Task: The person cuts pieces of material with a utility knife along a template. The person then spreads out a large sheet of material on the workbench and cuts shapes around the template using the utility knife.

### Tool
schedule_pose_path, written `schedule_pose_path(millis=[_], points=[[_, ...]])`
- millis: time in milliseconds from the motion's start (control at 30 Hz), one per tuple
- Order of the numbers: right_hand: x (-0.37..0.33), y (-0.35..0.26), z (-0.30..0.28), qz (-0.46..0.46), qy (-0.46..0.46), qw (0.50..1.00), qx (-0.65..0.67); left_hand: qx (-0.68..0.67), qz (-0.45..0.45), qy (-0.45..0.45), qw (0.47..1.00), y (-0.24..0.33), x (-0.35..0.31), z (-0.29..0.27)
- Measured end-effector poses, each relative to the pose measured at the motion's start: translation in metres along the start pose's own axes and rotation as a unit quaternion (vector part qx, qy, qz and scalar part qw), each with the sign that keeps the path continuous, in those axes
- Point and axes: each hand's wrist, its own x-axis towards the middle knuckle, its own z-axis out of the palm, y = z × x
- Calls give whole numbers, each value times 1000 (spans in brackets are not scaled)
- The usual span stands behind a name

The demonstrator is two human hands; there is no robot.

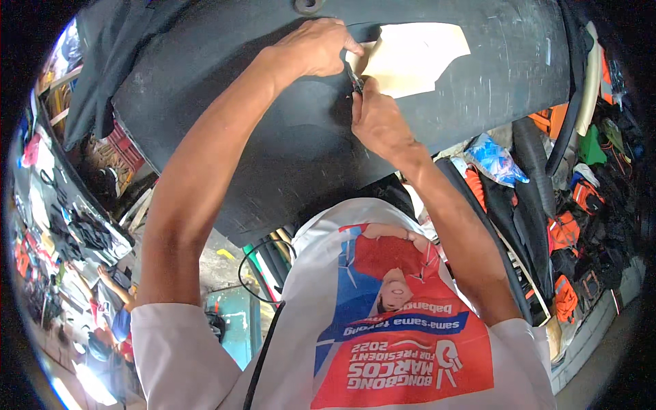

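Note:
My right hand (pixel 384 126) is closed around a slim dark tool (pixel 356 83) that looks like a cutter knife. Its tip rests at the left edge of the cream card pieces (pixel 417 58). My left hand (pixel 313 49) lies on black sheet material (pixel 290 102) just left of the card, one digit reaching to the card's edge and pressing down. It grips nothing that I can see, though some of its fingers are hidden. The card pieces have an angular outline and lie on the dark, scratched tabletop (pixel 506 68).
A dark ring-shaped object (pixel 309 5) sits at the table's far edge. Black fabric (pixel 96 75) hangs at the left. To the right are a blue-and-white plastic bag (pixel 497 160), rolled dark material (pixel 531 160) and orange items (pixel 564 231). A person (pixel 109 335) is at the lower left.

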Motion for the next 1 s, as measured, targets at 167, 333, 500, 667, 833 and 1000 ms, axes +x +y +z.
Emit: schedule_pose_path(millis=[167, 333, 500, 667, 833, 1000], points=[[-1, 3, 2, -19, 8, 1000, -8, -2, -9, 6, 1000, 2, -1, 1], [-3, 6, 3, -23, 4, 1000, -5, 1, -31, -25, 999, 6, 1, -2], [-6, 6, 3, -5, 1, 1000, 11, 3, -36, -23, 999, 6, 1, -4], [-8, 3, 1, 13, -7, 999, 30, 1, -17, -7, 1000, 3, 1, 0], [-20, 5, 2, 32, 28, 995, 94, -10, -32, 21, 999, 9, -8, 6], [-69, 50, 0, 25, 85, 993, 80, 10, -42, 55, 998, 20, -14, 14]])
